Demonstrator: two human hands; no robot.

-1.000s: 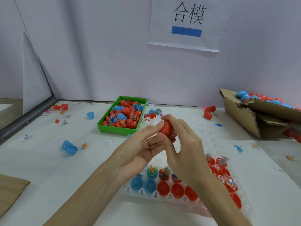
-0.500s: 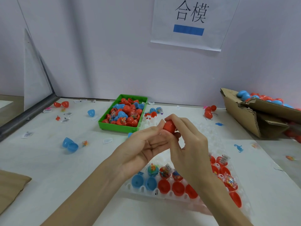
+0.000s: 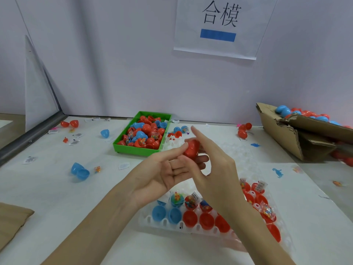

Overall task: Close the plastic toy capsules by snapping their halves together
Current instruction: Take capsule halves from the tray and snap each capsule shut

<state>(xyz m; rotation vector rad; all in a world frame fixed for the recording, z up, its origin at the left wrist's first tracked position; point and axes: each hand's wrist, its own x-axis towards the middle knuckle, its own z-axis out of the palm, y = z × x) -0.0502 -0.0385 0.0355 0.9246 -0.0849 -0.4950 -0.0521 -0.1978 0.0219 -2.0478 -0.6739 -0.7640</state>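
Nearest, at the lower edge: clear plastic tray (image 3: pixel 164 222) on the white tabletop (image 3: pixel 57 197), holding open blue capsule halves (image 3: pixel 159 213) at its left and open red capsule halves (image 3: pixel 206 219) to the right, several with small packaged toys (image 3: pixel 191 201) inside. At far left, corner of a brown cardboard sheet (image 3: pixel 11 220).

Above the tray, raised off the tabletop: left hand (image 3: pixel 162 175) palm up, thumb and fingertips pinching the red capsule (image 3: pixel 191 149). Right hand (image 3: pixel 215 169) just beside it, fingers straight and spread, index finger pointing up, touching the capsule's right side without gripping. Impossible to tell whether the capsule's halves are fully joined.

Farther out, left: joined pair of blue halves (image 3: pixel 80 172) lying open, loose labels around. Beyond the hands: green bin (image 3: pixel 133 148) heaped with red and blue capsules. Right: torn cardboard box (image 3: pixel 286 136) spilling more capsules. On the back wall: paper sign (image 3: pixel 219 25) with characters and a blue bar.
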